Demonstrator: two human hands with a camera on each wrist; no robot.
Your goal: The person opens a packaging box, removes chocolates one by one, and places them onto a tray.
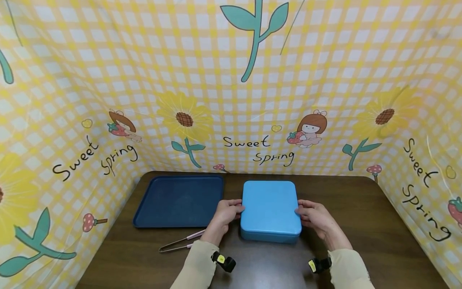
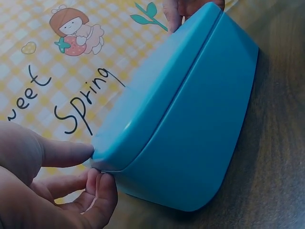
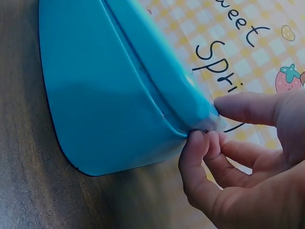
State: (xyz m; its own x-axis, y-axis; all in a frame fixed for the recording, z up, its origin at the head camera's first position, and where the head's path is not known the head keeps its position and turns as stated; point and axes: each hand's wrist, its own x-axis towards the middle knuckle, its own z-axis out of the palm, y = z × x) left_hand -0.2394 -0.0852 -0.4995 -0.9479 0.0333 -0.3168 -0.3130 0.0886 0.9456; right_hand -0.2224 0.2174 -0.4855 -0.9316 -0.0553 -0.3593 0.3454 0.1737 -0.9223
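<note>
A light blue lidded box [image 1: 270, 208] stands on the dark wooden table, its lid [image 2: 157, 95] down and a thin seam running round the side. My left hand [image 1: 225, 212] pinches the lid's edge at the left side, thumb on the lid and curled fingertips under the seam. From the opposite side my right hand [image 1: 317, 216] takes the edge in the same way. Close up in the right wrist view, the thumb [image 3: 245, 107] presses the lid's rim while the curled fingers sit at the seam below. The box's inside is hidden.
A dark blue tray [image 1: 180, 200] lies to the left of the box. In front of it, beside my left forearm, is a pair of tongs [image 1: 195, 235] with pink handles. Yellow checked cloth [image 1: 245, 108] walls in the table at the back and sides.
</note>
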